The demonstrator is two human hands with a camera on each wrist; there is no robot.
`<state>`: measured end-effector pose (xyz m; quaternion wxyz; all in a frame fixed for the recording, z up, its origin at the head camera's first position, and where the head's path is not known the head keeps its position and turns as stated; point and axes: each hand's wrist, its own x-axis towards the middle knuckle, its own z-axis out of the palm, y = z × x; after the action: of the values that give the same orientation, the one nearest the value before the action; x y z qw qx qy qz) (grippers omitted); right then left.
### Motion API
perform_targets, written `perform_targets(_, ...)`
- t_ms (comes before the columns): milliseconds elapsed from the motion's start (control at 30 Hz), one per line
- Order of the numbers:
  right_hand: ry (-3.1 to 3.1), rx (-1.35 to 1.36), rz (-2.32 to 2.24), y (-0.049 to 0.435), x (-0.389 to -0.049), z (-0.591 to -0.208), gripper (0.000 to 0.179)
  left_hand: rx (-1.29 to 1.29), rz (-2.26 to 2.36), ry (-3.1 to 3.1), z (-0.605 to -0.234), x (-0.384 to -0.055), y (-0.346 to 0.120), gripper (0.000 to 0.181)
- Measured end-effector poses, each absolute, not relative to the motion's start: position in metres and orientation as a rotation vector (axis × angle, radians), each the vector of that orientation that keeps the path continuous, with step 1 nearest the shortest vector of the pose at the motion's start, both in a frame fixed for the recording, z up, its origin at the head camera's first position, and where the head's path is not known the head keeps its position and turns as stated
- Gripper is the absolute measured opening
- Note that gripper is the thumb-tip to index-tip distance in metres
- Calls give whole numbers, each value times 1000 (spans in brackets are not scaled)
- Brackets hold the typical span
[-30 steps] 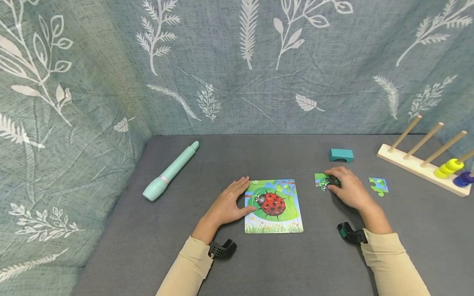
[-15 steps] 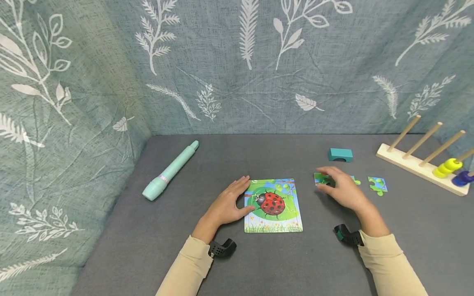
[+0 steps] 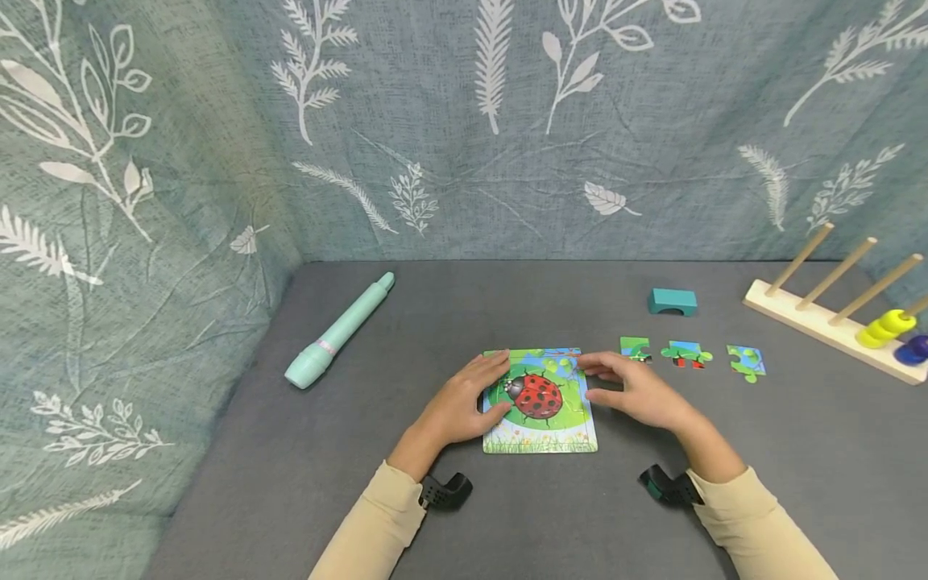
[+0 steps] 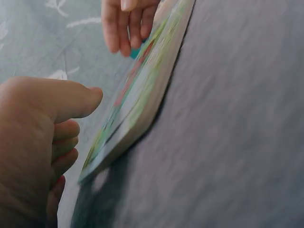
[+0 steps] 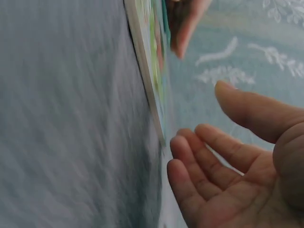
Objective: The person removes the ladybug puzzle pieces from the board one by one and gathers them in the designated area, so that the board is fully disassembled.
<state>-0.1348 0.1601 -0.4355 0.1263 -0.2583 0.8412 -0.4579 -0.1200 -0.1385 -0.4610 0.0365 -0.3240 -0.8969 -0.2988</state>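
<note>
A square ladybug puzzle board (image 3: 538, 439) lies flat on the table between the two hands. Over its left edge is my left hand (image 3: 464, 403), thumb apart from the fingers, which are relaxed; whether it touches the board I cannot tell. My right hand (image 3: 641, 393) is at the board's upper right edge, its fingers loosely bent and nothing held, as its bare palm (image 5: 237, 199) shows in the right wrist view. Beyond it, loose puzzle pieces lie in a row: one green (image 3: 632, 346), one with red parts (image 3: 685, 352) and one blue and green (image 3: 747, 360).
A teal arched block (image 3: 672, 300) stands behind the loose pieces. At the far right is a wooden peg stacker (image 3: 812, 316) with yellow and blue beads. A mint-green microphone-shaped toy (image 3: 341, 330) lies at the left. Patterned cloth (image 3: 435, 121) hangs behind the table.
My right hand has moved left, away from the loose pieces, to the board's right edge, uncovering them. The left hand has shifted slightly right, further over the board.
</note>
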Motion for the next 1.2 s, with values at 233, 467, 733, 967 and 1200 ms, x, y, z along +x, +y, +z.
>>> perform_targets(233,2481,-800,-1309,154,-125,-440,47,-1133,-890,-2716,-461,-113,-123,55)
perform_targets(467,2657,-851,-1161,149,-118,-450,53,-1238,-795,-2721,-461,-105,-112,54)
perform_targets(733,2730,-871,-1076,144,-113,-453,52,-1243,-741,-2741,-463,-106,-112,56)
perform_targets(967,2745,-860,-1134,141,-111,-457,46,-1247,-732,-2754,-466,-107,-114,58)
perform_targets(1200,2718,-781,-1195,138,-110,-460,45,-1256,-706,-2765,-467,-107,-115,58)
